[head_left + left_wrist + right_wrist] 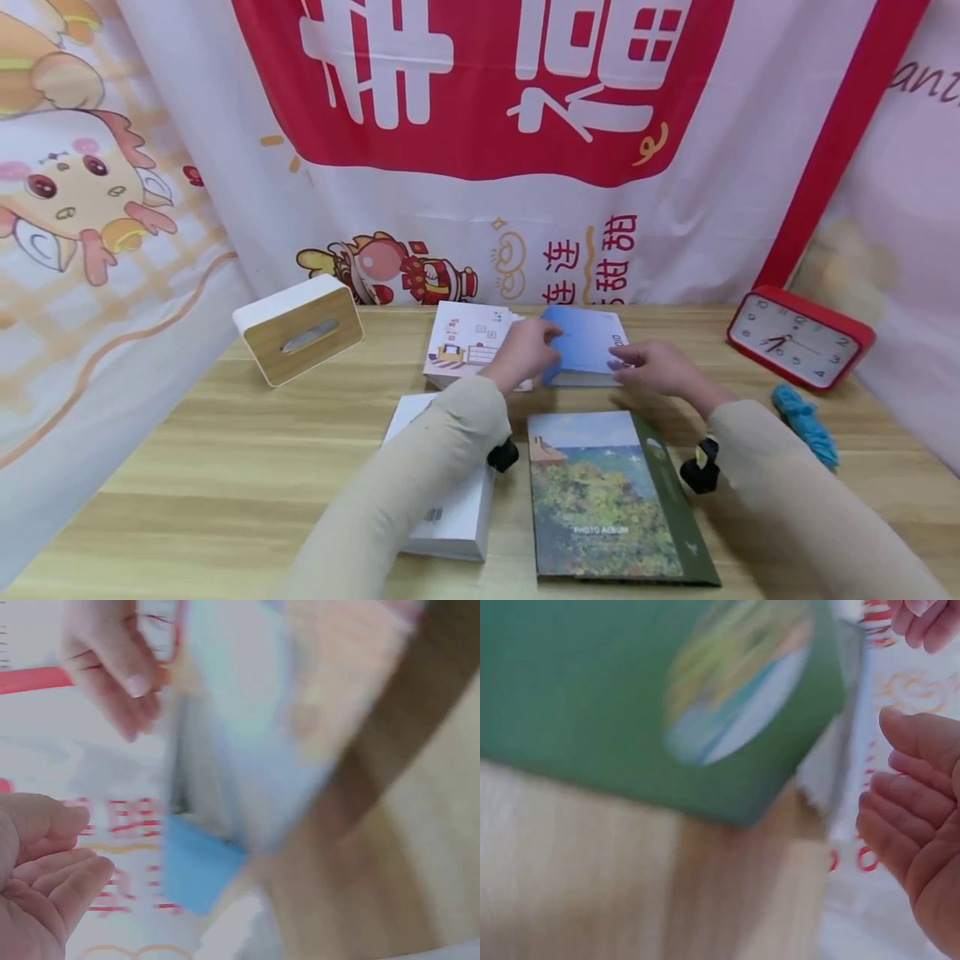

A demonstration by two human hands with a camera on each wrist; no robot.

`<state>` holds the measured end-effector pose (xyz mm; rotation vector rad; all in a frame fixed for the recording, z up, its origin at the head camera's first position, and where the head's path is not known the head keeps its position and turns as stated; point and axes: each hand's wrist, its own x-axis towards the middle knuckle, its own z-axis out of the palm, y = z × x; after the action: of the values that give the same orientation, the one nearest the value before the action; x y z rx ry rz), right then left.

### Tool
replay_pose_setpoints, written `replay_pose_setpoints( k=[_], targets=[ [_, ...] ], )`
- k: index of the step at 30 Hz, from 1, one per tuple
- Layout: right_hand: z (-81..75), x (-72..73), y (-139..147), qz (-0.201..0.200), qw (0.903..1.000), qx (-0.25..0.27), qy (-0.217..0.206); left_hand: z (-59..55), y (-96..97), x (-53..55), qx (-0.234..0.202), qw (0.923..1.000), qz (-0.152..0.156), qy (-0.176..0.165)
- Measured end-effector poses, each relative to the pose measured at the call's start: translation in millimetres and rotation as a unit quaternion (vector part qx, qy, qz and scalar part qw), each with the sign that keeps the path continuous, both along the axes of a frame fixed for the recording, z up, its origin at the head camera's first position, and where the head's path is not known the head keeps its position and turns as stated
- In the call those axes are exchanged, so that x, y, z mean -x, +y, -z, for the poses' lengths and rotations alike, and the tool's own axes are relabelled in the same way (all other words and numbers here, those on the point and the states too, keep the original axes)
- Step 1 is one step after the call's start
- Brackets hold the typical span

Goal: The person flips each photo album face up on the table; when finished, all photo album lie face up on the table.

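Handling the blue book (583, 340) calls for even, opposed fingertip pressure at both side edges. It lies toward the worktop's (225, 492) rear, beyond the photo album (592, 492). The left hand (525, 350) and right hand (658, 367) flank it, fingers relaxed, half-extended; firm contact cannot be confirmed.

left hand (525, 350): fingers loosely curved, thumb apart from them | right hand (660, 368): fingers relaxed, lightly bent, thumb spread, to the left hand's right with a gap between | left forearm (420, 475), right forearm (810, 492): pale-sleeved, reaching forward, slanting inward toward the hands
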<state>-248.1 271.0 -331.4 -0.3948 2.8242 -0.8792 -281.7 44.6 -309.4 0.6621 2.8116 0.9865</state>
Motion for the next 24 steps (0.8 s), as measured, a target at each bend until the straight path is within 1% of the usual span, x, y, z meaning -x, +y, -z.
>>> replay_pose_setpoints(
  k=[2, 4, 6, 8, 10, 11, 13, 15, 17, 20, 24],
  targets=[
    [-9.5, -6.4, -3, 0.007, 0.9996, 0.023, -0.014, -12.6, -8.5, -3.4, -0.015, 0.9998, 0.009, 0.003],
    [-17.9, -13.8, -6, 0.011, 0.9988, 0.044, -0.017, -24.8, -18.5, -8.8, -0.031, 0.9993, 0.020, 0.001],
    [-25.4, -22.8, -13, 0.008, 0.9974, 0.070, -0.015, -34.4, -29.5, -14.8, -0.042, 0.9986, 0.031, 0.004],
    [-30.8, -33.2, -21, 0.004, 0.9947, 0.101, -0.018, -41.3, -41.2, -22.7, -0.043, 0.9981, 0.043, 0.009],
    [-33.2, -43.9, -29, 0.006, 0.9912, 0.129, -0.028, -45.4, -53.0, -31.8, -0.031, 0.9979, 0.054, 0.019],
    [-33.6, -49.1, -34, 0.007, 0.9892, 0.142, -0.036, -46.6, -58.8, -36.8, -0.021, 0.9975, 0.061, 0.030],
    [-33.7, -59.6, -43, 0.005, 0.9842, 0.168, -0.055, -47.3, -70.7, -47.9, 0.000, 0.9964, 0.071, 0.047],
    [-32.8, -69.3, -54, 0.002, 0.9806, 0.184, -0.068, -46.3, -83.1, -59.0, 0.017, 0.9941, 0.086, 0.064],
    [-30.4, -78.9, -64, -0.006, 0.9756, 0.205, -0.080, -42.1, -95.0, -70.0, 0.030, 0.9910, 0.106, 0.076],
    [-26.6, -90.0, -79, -0.019, 0.9676, 0.237, -0.085, -34.9, -111.6, -85.3, 0.045, 0.9856, 0.141, 0.081],
    [-20.9, -99.0, -96, -0.030, 0.9574, 0.270, -0.099, -26.5, -130.8, -103.8, 0.063, 0.9801, 0.176, 0.066]
  ],
)
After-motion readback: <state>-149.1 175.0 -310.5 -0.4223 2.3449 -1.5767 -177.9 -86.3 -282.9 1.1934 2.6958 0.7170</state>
